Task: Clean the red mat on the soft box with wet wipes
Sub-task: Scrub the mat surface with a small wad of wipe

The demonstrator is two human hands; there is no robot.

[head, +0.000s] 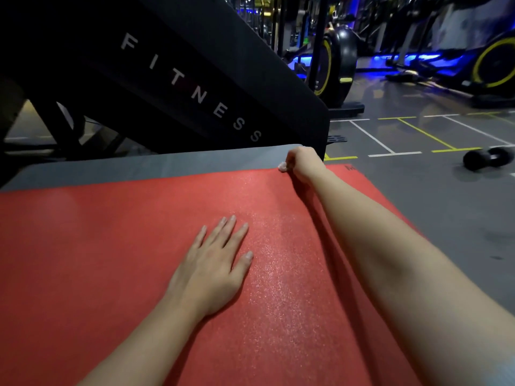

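The red mat [117, 260] covers most of the grey soft box [139, 165], whose bare top shows as a strip along the far edge. My left hand [214, 263] lies flat on the mat's middle, fingers straight and spread. My right hand [302, 164] reaches to the mat's far right corner, fingers curled round a small crumpled wet wipe [282, 166] that peeks out at the left of the fist. A damp sheen glistens on the mat to the right of my left hand.
A black slanted pad marked FITNESS [195, 87] rises just behind the box. On the grey floor to the right lies a black dumbbell [489, 158]. Exercise bikes with yellow-rimmed wheels [334, 65] stand further back.
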